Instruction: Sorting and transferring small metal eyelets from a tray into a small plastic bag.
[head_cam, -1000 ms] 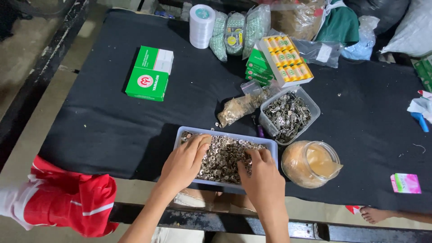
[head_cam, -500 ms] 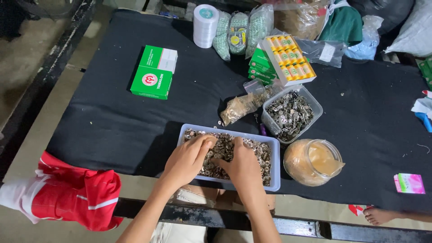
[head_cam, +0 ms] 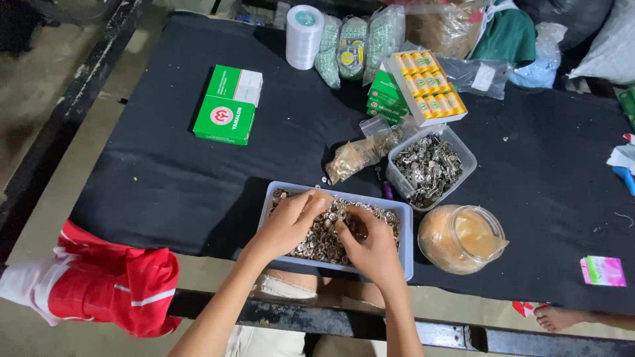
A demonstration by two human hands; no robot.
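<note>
A pale blue rectangular tray (head_cam: 405, 228) full of small silver metal rings and fasteners sits at the near edge of a black cloth-covered table (head_cam: 165, 172). My left hand (head_cam: 289, 225) reaches into the left half of the tray, fingers curled down among the pieces. My right hand (head_cam: 370, 243) lies over the middle of the tray, fingertips pinched together on the small metal pieces. Whether either hand holds a piece is hidden by the fingers.
A clear tub of metal clips (head_cam: 430, 165) and a small bag of parts (head_cam: 354, 155) lie behind the tray. A glass jar (head_cam: 463, 238) stands to the right. Green boxes (head_cam: 228, 106), a thread box (head_cam: 426, 89), a tape roll (head_cam: 304, 36) lie farther back. Red cloth (head_cam: 112, 284) hangs left.
My right hand has slid left from the tray's right side to its middle, close to my left hand. My left hand has shifted slightly inward among the pieces.
</note>
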